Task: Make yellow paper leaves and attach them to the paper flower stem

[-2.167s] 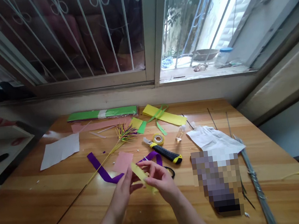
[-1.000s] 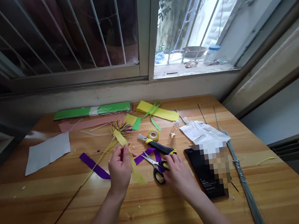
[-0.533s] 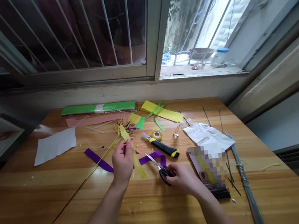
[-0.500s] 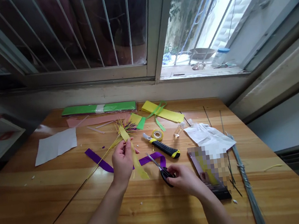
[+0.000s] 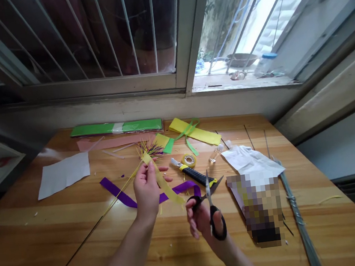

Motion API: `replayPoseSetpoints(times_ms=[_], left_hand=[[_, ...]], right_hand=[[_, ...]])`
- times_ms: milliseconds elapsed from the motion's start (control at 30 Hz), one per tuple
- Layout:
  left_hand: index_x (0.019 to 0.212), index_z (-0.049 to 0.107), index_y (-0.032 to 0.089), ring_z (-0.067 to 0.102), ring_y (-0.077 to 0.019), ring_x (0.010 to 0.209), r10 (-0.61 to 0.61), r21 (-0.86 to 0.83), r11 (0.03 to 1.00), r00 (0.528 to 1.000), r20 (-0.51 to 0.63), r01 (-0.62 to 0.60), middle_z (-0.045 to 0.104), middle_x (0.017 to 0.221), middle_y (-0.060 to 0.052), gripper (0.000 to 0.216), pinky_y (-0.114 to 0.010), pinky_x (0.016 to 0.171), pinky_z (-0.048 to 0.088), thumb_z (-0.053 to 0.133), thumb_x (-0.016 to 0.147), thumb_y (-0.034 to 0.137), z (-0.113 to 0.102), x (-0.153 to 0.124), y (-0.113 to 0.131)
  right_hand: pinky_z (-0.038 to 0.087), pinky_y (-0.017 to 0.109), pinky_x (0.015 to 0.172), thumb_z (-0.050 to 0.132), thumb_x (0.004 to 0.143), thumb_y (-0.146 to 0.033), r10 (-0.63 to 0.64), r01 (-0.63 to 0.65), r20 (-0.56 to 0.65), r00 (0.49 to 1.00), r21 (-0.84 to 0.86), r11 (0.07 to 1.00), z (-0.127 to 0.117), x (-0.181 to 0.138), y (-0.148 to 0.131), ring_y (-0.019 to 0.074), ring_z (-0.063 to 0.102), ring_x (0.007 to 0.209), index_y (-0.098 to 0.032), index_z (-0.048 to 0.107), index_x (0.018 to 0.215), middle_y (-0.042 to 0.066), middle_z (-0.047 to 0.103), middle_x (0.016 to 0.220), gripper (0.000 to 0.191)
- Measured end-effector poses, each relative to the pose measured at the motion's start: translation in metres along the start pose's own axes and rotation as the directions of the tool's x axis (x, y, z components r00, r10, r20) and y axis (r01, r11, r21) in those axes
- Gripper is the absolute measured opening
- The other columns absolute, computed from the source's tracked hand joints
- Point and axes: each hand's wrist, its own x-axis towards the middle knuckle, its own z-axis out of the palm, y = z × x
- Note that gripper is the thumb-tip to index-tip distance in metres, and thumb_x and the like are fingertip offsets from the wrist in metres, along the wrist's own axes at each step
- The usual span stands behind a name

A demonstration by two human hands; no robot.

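My left hand [image 5: 147, 186] is closed on a pale yellow paper strip [image 5: 165, 185], pinched between thumb and fingers. The same hand is at the thin yellow-wrapped stem [image 5: 124, 187], which runs down left to a dark bare end and is topped by a fringed yellow and purple tuft [image 5: 150, 149]. My right hand [image 5: 206, 222] has thumb and fingers through the black handles of a pair of scissors [image 5: 208, 191]; the blades are spread and point up and away. A purple paper strip [image 5: 118, 193] lies curling on the table behind the left hand.
A utility knife [image 5: 195, 174], a tape roll [image 5: 188, 160] and a small clear bottle [image 5: 214, 154] lie ahead. Folded yellow paper [image 5: 195, 131] and a green pack [image 5: 99, 129] line the back. White tissue [image 5: 248, 159], a blurred box [image 5: 259, 218] and a wire bundle [image 5: 295, 213] are at right.
My right hand has picked the scissors up off the table area, turned palm up and spread their blades. My left hand keeps its grip on the yellow strip and has barely moved.
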Motion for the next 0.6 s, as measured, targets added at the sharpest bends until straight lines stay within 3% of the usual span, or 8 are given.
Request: replayPoseSetpoints(times_ms=[67, 200, 433, 500, 567, 600], left_hand=[[0.103, 0.054, 0.02, 0.064, -0.0121, 0.055, -0.01, -0.109, 0.994, 1.0, 0.004, 0.01, 0.069, 0.083, -0.003, 0.03, -0.024, 0.054, 0.05, 0.056, 0.08, 0.039, 0.002, -0.005, 0.001], [0.111, 0.049, 0.025, 0.067, -0.0182, 0.085, -0.023, -0.241, 0.97, 0.998, 0.054, 0.036, 0.066, 0.106, -0.007, 0.031, -0.03, 0.072, 0.053, 0.056, 0.081, 0.03, 0.002, -0.013, 0.001], [0.108, 0.05, 0.027, 0.063, -0.0189, 0.099, -0.077, -0.439, 0.895, 0.997, 0.006, 0.072, 0.064, 0.111, -0.006, 0.027, -0.037, 0.087, 0.049, 0.045, 0.086, 0.015, 0.006, -0.01, 0.011], [0.106, 0.051, 0.026, 0.063, -0.0178, 0.099, -0.124, -0.504, 0.859, 0.991, -0.046, 0.084, 0.063, 0.111, -0.006, 0.027, -0.036, 0.088, 0.049, 0.041, 0.086, 0.01, 0.007, -0.007, 0.016], [0.105, 0.052, 0.023, 0.064, -0.017, 0.098, -0.147, -0.555, 0.829, 0.984, -0.103, 0.065, 0.064, 0.11, -0.007, 0.028, -0.032, 0.086, 0.05, 0.038, 0.086, 0.007, 0.008, -0.005, 0.023], [0.104, 0.053, 0.021, 0.064, -0.0169, 0.097, -0.149, -0.57, 0.82, 0.981, -0.121, 0.054, 0.064, 0.109, -0.008, 0.028, -0.031, 0.085, 0.051, 0.037, 0.086, 0.006, 0.009, -0.005, 0.026]], right_hand=[[0.034, 0.022, 0.04, 0.042, 0.061, -0.082, 0.007, -0.008, 0.019, 1.0, 0.068, 0.998, 0.012, 0.005, 0.006, 0.0112, 0.038, 0.051, -0.021, 0.05, 0.087, 0.002, 0.046, 0.074, 0.068], [0.035, 0.021, 0.041, 0.042, 0.065, -0.08, 0.053, -0.056, 0.02, 0.998, 0.146, 0.988, 0.025, 0.008, 0.016, 0.0114, 0.041, 0.053, -0.02, 0.052, 0.085, 0.003, 0.049, 0.075, 0.064], [0.035, 0.022, 0.038, 0.046, 0.061, -0.08, 0.082, -0.088, 0.04, 0.996, 0.163, 0.983, 0.033, -0.007, 0.032, 0.0112, 0.044, 0.049, -0.019, 0.054, 0.08, 0.003, 0.054, 0.07, 0.064], [0.035, 0.022, 0.035, 0.05, 0.053, -0.084, 0.166, -0.191, 0.164, 0.972, 0.148, 0.97, 0.038, -0.007, 0.044, 0.0109, 0.044, 0.044, -0.02, 0.054, 0.079, 0.002, 0.054, 0.066, 0.069], [0.034, 0.022, 0.03, 0.05, 0.051, -0.085, 0.32, -0.357, 0.297, 0.899, 0.078, 0.931, 0.043, -0.005, 0.059, 0.0114, 0.044, 0.039, -0.02, 0.053, 0.075, 0.001, 0.052, 0.059, 0.069], [0.031, 0.021, 0.029, 0.044, 0.055, -0.085, 0.351, -0.378, 0.266, 0.898, 0.056, 0.924, 0.047, -0.003, 0.067, 0.0115, 0.044, 0.039, -0.02, 0.053, 0.073, 0.0, 0.05, 0.055, 0.068]])
